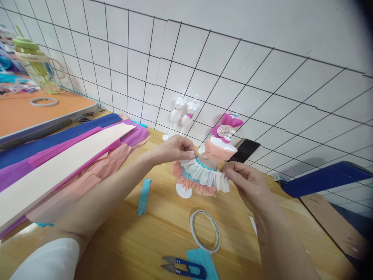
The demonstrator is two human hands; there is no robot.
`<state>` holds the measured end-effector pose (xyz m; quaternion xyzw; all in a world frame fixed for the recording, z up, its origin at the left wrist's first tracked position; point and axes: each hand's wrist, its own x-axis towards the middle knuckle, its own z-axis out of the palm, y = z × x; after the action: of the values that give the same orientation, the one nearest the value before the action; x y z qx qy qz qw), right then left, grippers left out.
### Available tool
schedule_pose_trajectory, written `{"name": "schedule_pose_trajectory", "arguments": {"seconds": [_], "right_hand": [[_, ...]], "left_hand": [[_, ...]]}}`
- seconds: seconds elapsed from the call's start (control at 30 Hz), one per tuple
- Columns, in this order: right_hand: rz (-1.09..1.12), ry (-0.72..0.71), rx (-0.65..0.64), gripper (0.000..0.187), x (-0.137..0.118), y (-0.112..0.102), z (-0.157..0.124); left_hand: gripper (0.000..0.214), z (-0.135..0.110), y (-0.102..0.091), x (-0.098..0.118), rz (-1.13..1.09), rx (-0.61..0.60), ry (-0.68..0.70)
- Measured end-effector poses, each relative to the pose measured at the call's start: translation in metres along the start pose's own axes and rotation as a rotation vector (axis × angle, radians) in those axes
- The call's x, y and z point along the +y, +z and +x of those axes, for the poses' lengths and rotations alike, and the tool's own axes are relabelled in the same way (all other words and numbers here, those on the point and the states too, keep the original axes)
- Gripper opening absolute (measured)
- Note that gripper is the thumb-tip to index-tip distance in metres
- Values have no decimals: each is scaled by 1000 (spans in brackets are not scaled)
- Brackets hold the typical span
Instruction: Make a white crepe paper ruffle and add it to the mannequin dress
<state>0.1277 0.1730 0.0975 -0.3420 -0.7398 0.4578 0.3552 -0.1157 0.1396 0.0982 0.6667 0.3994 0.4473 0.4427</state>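
A small white doll mannequin (pixel 227 145) on a round white base (pixel 184 191) wears a peach wrapped top (pixel 215 149). Around its waist sits a ruffled paper skirt (pixel 204 175) with white, blue and peach layers. My left hand (pixel 182 149) pinches the skirt's waist edge on the left side. On the right, my right hand (pixel 240 175) has its thumb and fingers closed on the end of the white ruffle. Below them lie a roll of tape (pixel 205 212), blue-handled thread snips (pixel 186 266) and a turquoise crepe paper piece (pixel 204 258).
Layered crepe paper sheets (pixel 72 163) cover the left side. Behind stand two white mannequins (pixel 178 109) and a mannequin in magenta (pixel 229 126). A black phone (pixel 246 149) leans near the tiled wall. A turquoise strip (pixel 144 196), a drink bottle (pixel 40 64) and a blue object (pixel 326 179) are also here.
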Motion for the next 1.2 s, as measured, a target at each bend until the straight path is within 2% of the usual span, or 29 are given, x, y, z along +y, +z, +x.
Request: {"name": "schedule_pose_trajectory", "arguments": {"seconds": [0.33,0.6,0.87,1.03,1.2], "right_hand": [[0,20,12,34,-2,3,2],[10,12,-27,34,1,0,0],[4,6,-101,28,5,1,-11],[-141,-34,-141,24,10,2,-19],[-310,-52,-116,19,7,5,-26]], "left_hand": [[5,1,0,-1,6,-5,11],[4,0,2,7,23,-8,-5],[8,-9,0,4,44,-92,-8],[8,-12,-1,-4,134,-80,2],[6,-12,0,-5,225,-90,3]]}}
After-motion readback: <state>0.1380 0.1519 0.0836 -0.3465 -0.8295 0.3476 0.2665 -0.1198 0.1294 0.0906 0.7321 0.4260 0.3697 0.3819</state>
